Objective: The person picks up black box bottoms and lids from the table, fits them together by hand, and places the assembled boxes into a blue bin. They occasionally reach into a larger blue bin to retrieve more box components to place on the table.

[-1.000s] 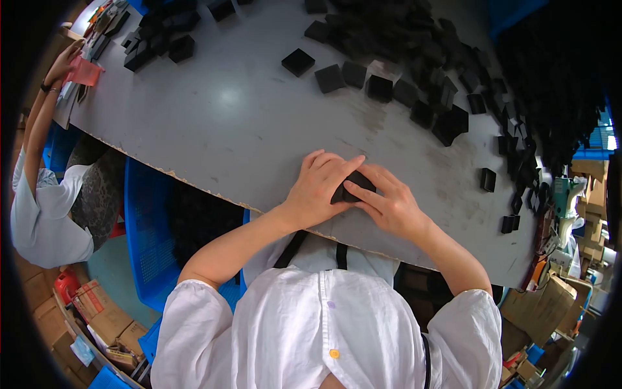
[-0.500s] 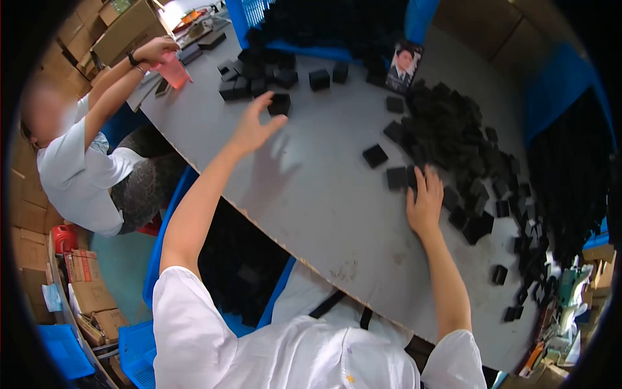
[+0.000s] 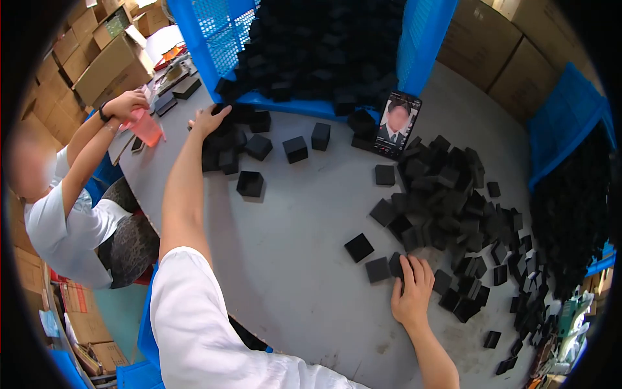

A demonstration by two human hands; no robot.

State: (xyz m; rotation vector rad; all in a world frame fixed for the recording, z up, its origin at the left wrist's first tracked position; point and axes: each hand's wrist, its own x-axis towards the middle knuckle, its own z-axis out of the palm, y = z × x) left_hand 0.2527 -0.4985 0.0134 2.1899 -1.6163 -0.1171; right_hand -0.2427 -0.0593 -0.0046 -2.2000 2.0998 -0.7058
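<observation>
My left hand (image 3: pixel 207 121) is stretched out over the left cluster of small black boxes (image 3: pixel 228 161), close to the blue crate's front edge. Its thumb stands apart from the fingers, and I see nothing held in it. Nearer to me lies one hollow black box (image 3: pixel 250 185) with its open side showing. My right hand (image 3: pixel 413 292) lies on the grey table with fingers extended, the fingertips touching a black box (image 3: pixel 395 264) at the near edge of the large heap (image 3: pixel 447 188). Another black box (image 3: pixel 377 270) sits just left of it.
A blue crate (image 3: pixel 291 107) full of black boxes stands at the back. A phone (image 3: pixel 394 126) showing a person leans by its right side. A second blue crate (image 3: pixel 564 123) is at the right. On the left, a co-worker (image 3: pixel 71 214) holds a pink container (image 3: pixel 146 129).
My left hand has moved farther away, past the hollow box to the cluster beside the crate. The view has shifted, showing more of the crate. My right hand stays by the same boxes.
</observation>
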